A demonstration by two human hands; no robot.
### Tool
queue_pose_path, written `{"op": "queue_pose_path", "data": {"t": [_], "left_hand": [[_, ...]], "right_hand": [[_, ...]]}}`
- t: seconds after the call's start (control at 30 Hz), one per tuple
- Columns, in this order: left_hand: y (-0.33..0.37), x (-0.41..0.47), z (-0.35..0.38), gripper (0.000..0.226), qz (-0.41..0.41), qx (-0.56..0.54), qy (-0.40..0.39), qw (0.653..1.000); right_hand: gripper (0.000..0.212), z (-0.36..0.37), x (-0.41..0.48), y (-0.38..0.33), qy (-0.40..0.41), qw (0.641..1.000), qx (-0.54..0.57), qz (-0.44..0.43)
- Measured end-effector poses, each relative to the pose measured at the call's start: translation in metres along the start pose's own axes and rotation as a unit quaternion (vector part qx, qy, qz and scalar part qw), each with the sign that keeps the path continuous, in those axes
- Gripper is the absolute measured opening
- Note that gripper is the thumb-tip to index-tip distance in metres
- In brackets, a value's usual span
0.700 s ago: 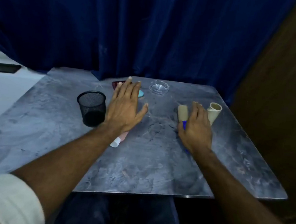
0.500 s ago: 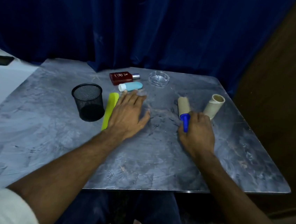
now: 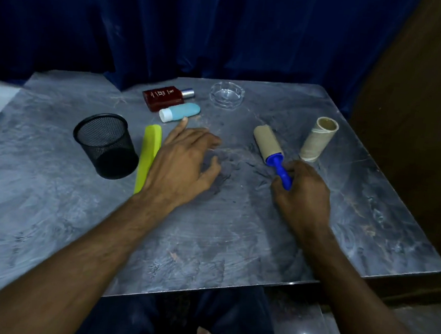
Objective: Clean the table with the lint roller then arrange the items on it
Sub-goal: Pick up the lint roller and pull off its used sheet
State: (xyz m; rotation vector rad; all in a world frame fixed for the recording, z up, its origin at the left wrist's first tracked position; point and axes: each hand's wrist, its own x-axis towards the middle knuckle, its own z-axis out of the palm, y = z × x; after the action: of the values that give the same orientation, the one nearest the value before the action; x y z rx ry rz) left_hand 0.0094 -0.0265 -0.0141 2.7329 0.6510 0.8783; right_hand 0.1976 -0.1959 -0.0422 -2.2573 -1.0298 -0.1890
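Here the right hand (image 3: 302, 194) grips the lint roller (image 3: 270, 147) handle, left hand (image 3: 184, 163) spread flat.

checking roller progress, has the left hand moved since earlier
Yes. The left hand pulled back toward the person, off the blue tube, now beside the black cup.

- The table (image 3: 205, 247) fills the middle of the frame, and everything lies on it.
- The mesh cup (image 3: 106, 145) stands at the left.
- The long flat case (image 3: 148, 156) lies just right of the cup.
- The left hand (image 3: 184, 168) rests beside the case, in the middle.
- The flat bottle (image 3: 166, 97) and small tube (image 3: 180, 111) lie above the hand, touching.
- The glass dish (image 3: 227, 96) sits at the upper middle.
- The lint roller (image 3: 268, 144) lies right of the middle, its handle in the right hand (image 3: 303, 194).
- The paper roll (image 3: 319, 139) lies at the upper right.
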Motion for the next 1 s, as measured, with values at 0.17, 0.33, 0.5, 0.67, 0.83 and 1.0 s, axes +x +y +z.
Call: {"op": "queue_pose_path", "data": {"t": [0.17,0.33,0.5,0.67,0.83,1.0], "left_hand": [[0.008,0.005,-0.004,0.034,-0.050,-0.145,0.052,0.987],[0.010,0.010,-0.020,0.036,-0.203,-0.354,0.065,0.911],[0.013,0.001,-0.058,0.050,-0.284,-0.571,-0.021,0.770],[0.020,-0.028,-0.079,0.039,-0.281,-0.572,0.052,0.769],[0.021,-0.057,-0.089,0.055,-0.296,-0.577,0.098,0.755],[0.020,-0.076,-0.091,0.044,-0.304,-0.557,0.110,0.765]], "right_hand": [[0.017,-0.010,-0.010,-0.003,0.040,0.991,0.127,0.027],[0.015,-0.039,-0.010,-0.019,-0.002,0.946,0.320,0.053],[0.024,-0.069,-0.015,-0.042,-0.088,0.887,0.452,-0.014],[0.028,-0.074,-0.022,-0.052,-0.148,0.829,0.539,-0.013],[0.029,-0.073,-0.025,-0.052,-0.176,0.748,0.640,0.026],[0.015,-0.069,-0.030,-0.059,-0.135,0.735,0.660,0.079]]}}
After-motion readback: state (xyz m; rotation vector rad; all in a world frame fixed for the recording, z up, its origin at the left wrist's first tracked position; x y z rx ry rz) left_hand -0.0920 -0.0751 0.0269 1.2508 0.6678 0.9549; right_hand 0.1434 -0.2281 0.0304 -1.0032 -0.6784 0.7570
